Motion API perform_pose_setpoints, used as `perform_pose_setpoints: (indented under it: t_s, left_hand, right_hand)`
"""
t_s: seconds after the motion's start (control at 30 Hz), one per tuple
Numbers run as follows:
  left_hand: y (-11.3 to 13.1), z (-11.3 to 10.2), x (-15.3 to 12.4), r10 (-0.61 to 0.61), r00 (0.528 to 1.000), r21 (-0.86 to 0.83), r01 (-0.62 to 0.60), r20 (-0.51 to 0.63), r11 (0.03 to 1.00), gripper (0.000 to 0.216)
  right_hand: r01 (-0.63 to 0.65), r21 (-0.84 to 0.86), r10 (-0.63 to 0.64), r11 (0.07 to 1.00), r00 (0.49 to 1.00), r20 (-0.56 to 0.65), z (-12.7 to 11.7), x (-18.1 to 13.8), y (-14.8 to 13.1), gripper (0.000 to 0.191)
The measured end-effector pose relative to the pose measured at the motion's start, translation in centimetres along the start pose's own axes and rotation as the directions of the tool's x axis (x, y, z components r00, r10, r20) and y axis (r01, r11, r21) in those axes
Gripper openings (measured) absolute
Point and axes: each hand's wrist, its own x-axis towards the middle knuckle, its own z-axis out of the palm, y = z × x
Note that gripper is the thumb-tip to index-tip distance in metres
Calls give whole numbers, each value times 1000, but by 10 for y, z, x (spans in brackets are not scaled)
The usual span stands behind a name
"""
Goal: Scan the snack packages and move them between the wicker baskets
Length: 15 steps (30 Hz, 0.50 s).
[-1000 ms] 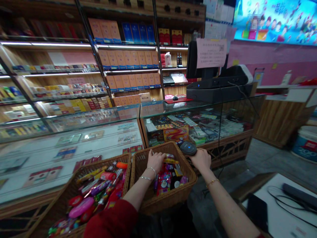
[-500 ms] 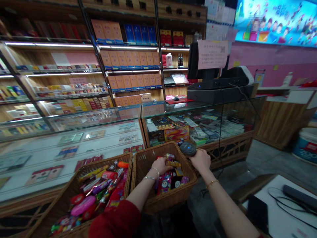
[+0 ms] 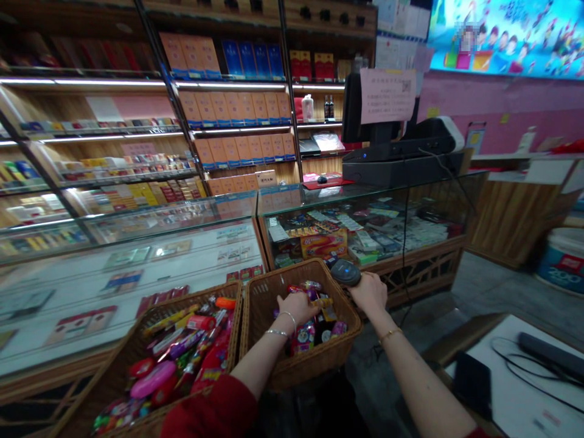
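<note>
My right hand (image 3: 370, 291) was wrapped shut around the handle of a barcode scanner (image 3: 345, 272), whose dark head with its small blue light sat just past the far right corner of the wicker basket (image 3: 314, 365). A thin gold bracelet lay on that wrist. My left hand (image 3: 296, 304) was down inside the same basket, fingers curled closed on a small yellow-and-red packet (image 3: 322, 302) at the top of the heap, with two silver bangles on the wrist and the red sleeve (image 3: 210, 407) pushed back at the elbow. I could not tell whether the packet was lifted clear or resting on the others.

The rest of the sweets (image 3: 305, 336) filled the basket's near right half, pink, red and purple wrappers piled against the wall; its far left inner side showed bare weave. Touching the basket's left side stood a second wicker basket (image 3: 137, 337), heaped with longer tubes and pink cases. Behind both ran the glass counter (image 3: 319, 198), with cartons and cards under the glass, and a black cable (image 3: 404, 243) hung down its front beyond the basket's right side. On the counter top, well beyond the basket to the right, sat a dark till (image 3: 401, 163). Lit shelves (image 3: 237, 109) of boxes rose behind the counter. To the basket's right and nearer me lay the corner of a white table (image 3: 538, 395).
</note>
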Motion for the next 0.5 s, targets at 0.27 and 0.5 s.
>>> perform_pose_setpoints:
  t_s: [0.27,0.5]
  left_hand:
    - [-1,6,3,62,992,107,-50,-113,993,31]
    - [-19,8,1,66,988,109,-50,-142,993,26]
  right_hand:
    - [4,3,-4,1000,1000,-16,-2,-1,1,31]
    - [13,-12,-13,1000,1000,-25,-3,-4,-2,30]
